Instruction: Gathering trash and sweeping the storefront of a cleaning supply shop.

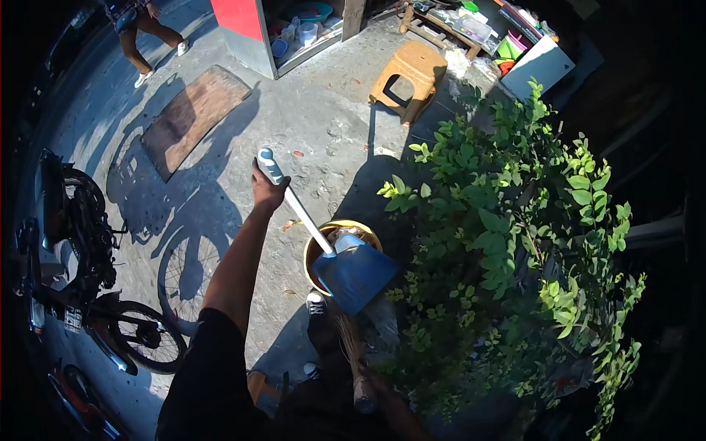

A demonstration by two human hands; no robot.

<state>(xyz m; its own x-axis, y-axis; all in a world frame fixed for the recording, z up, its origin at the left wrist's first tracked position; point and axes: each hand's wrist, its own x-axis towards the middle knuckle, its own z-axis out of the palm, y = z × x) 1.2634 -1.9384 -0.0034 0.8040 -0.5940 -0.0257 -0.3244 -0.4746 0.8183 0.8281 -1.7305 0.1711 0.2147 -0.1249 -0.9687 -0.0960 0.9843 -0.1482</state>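
Note:
My left hand (pixel 267 192) grips the upper end of the white handle of a long-handled dustpan (pixel 361 275). Its blue pan rests over, or hangs just above, a yellow-rimmed bin (pixel 306 264), covering part of the opening. Some crumpled, pale refuse (pixel 347 234) shows inside the bin past the pan. Low in the picture and in shade, my right hand (pixel 375 380) is closed round a stick broom (pixel 353 350), whose thin bristles point up towards the pan. My shoe (pixel 316 303) stands close by the bin.
A leafy shrub (pixel 496 231) crowds the right side. Parked motorcycles (pixel 138 336) line the left. A board (pixel 196 118), a tan plastic stool (pixel 411 74) and a low wooden rack (pixel 436 33) lie farther off. A person (pixel 146 33) walks at the upper left.

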